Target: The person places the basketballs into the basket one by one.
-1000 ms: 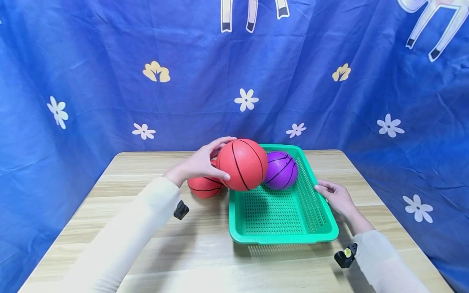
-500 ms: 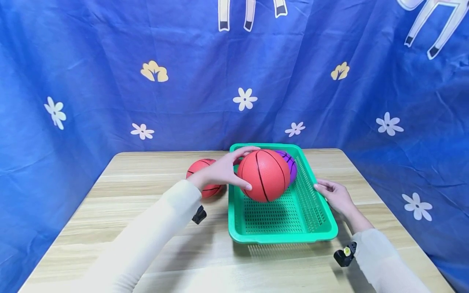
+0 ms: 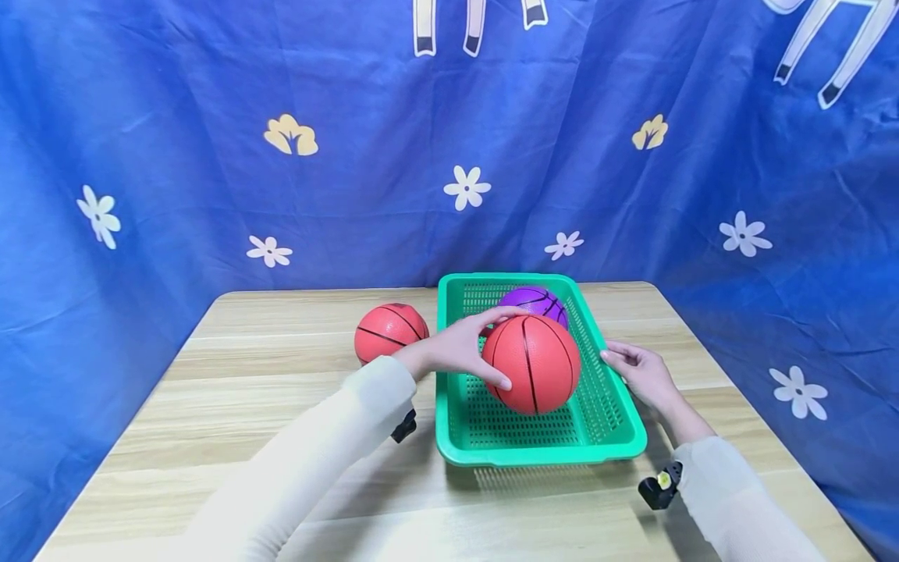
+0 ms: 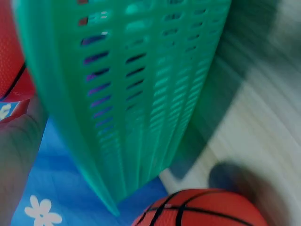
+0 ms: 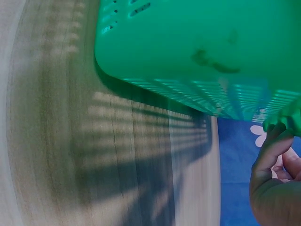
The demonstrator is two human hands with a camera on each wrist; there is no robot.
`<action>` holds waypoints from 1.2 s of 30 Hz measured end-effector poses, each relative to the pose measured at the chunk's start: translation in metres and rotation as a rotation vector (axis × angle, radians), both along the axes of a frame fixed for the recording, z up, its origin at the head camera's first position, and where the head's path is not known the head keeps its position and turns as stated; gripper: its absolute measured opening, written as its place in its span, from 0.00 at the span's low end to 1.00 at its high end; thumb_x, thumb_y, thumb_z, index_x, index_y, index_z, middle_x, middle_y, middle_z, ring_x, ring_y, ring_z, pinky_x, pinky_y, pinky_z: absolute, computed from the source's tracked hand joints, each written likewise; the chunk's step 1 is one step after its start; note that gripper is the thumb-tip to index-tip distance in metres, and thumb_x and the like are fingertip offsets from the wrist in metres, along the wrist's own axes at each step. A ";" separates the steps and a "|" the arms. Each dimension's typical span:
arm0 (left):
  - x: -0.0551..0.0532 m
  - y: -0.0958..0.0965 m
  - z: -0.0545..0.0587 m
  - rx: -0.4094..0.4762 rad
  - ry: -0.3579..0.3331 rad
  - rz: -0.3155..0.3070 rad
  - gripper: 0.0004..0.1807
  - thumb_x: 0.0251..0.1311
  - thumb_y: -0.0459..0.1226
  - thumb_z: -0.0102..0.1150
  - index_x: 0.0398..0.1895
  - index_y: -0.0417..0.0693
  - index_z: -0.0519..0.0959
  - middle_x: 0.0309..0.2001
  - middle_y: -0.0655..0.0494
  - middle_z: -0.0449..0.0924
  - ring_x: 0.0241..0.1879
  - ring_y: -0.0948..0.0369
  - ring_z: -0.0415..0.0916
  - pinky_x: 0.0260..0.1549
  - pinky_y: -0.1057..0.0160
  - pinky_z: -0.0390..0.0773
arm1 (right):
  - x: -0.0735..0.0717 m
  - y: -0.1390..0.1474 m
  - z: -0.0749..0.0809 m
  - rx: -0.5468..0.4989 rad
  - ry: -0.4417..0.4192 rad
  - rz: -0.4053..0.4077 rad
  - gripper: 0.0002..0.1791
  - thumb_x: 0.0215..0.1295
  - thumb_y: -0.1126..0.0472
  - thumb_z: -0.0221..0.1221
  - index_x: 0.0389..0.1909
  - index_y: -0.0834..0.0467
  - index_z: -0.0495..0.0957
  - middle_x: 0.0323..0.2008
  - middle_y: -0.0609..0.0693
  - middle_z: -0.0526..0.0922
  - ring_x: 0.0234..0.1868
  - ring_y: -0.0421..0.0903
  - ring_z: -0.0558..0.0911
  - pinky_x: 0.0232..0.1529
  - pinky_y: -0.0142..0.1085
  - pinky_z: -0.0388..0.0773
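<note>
In the head view my left hand (image 3: 460,347) grips a red toy basketball (image 3: 539,365) from its left side, thumb in front. The ball is held over the middle of a green perforated plastic basket (image 3: 541,455). A purple basketball (image 3: 530,299) lies at the basket's far end, partly covered by the red ball and my fingers. My right hand (image 3: 644,380) pinches the basket's right rim between thumb and fingers; the right wrist view shows those curled fingers (image 5: 273,153) at the rim. Outside the basket, on its left, a second red basketball (image 3: 388,332) rests on the table.
A light wood-grain table (image 3: 267,406) carries everything. Blue curtain (image 3: 365,195) with white flowers hangs behind and along both sides. In the left wrist view the basket's slotted side wall (image 4: 141,117) stands between the held ball and the second red ball (image 4: 202,209).
My left hand has carried the red basketball rightward and toward me, from the basket's left rim to over its middle. The right hand keeps its place on the rim.
</note>
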State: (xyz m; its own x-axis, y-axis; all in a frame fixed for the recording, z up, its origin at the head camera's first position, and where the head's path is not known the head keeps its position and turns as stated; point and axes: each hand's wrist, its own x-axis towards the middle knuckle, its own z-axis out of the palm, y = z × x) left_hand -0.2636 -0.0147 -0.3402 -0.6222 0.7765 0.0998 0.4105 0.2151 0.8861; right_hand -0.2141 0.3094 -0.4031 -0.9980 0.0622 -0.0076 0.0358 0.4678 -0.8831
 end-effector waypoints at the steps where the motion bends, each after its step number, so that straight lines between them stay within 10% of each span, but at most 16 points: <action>1: 0.001 0.002 -0.002 -0.007 -0.005 0.000 0.49 0.41 0.39 0.77 0.68 0.68 0.61 0.59 0.59 0.68 0.57 0.56 0.65 0.40 0.60 0.80 | 0.000 0.000 0.000 -0.002 -0.002 0.001 0.35 0.67 0.44 0.56 0.64 0.66 0.67 0.58 0.64 0.73 0.44 0.34 0.75 0.41 0.26 0.75; 36: 0.014 0.040 -0.039 -0.236 0.180 -0.029 0.53 0.37 0.49 0.79 0.70 0.64 0.60 0.62 0.59 0.66 0.60 0.59 0.62 0.46 0.63 0.75 | -0.001 0.000 0.000 -0.088 -0.006 0.007 0.33 0.67 0.48 0.57 0.64 0.67 0.67 0.55 0.64 0.76 0.42 0.30 0.77 0.42 0.26 0.76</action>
